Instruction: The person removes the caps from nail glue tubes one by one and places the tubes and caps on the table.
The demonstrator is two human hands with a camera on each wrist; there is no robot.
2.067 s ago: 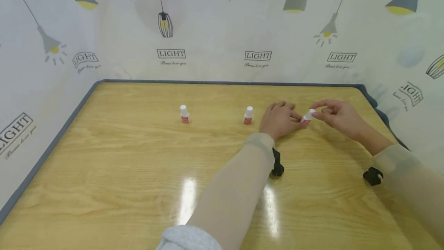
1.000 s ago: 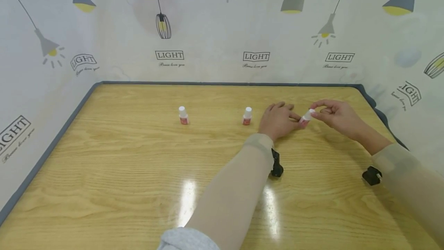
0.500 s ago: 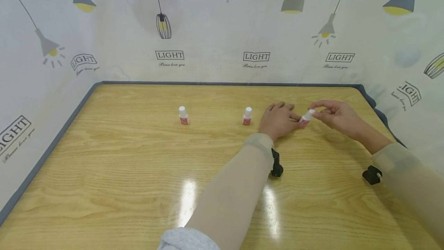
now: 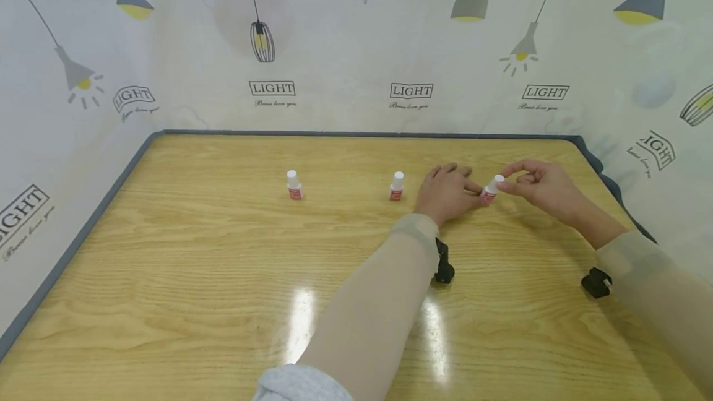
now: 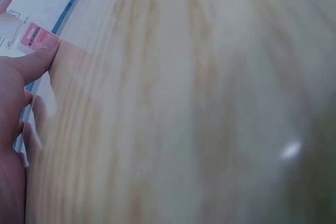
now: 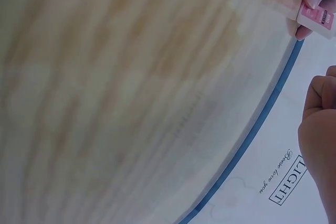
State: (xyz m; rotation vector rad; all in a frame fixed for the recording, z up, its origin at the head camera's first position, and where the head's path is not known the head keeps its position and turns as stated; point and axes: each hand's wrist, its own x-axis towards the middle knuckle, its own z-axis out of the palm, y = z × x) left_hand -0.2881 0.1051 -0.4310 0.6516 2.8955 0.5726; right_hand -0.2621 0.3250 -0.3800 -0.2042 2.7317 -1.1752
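A small white bottle with a pink-red label (image 4: 489,195) tilts to the right between my two hands, near the table's far right. My left hand (image 4: 448,194) pinches its lower end, the thumb lying over the label in the left wrist view. At the white cap (image 4: 498,181), the thumb and index finger of my right hand (image 4: 543,187) grip it from the right. In the right wrist view the cap is outside the picture, and my right hand (image 6: 320,103) shows only in part. Two matching bottles stand upright to the left: a nearer one (image 4: 396,187) and a farther one (image 4: 294,185).
The wooden table (image 4: 195,252) has a dark grey-blue edge strip (image 4: 356,135). Behind and beside it rises a white wall covering (image 4: 340,48) printed with lamps and the word LIGHT. Black wrist cameras sit under my left wrist (image 4: 444,265) and right wrist (image 4: 597,282).
My right fingertips have shifted slightly on the cap, so more of its top shows. The held bottle has moved a touch left. My left hand and the two standing bottles keep their places.
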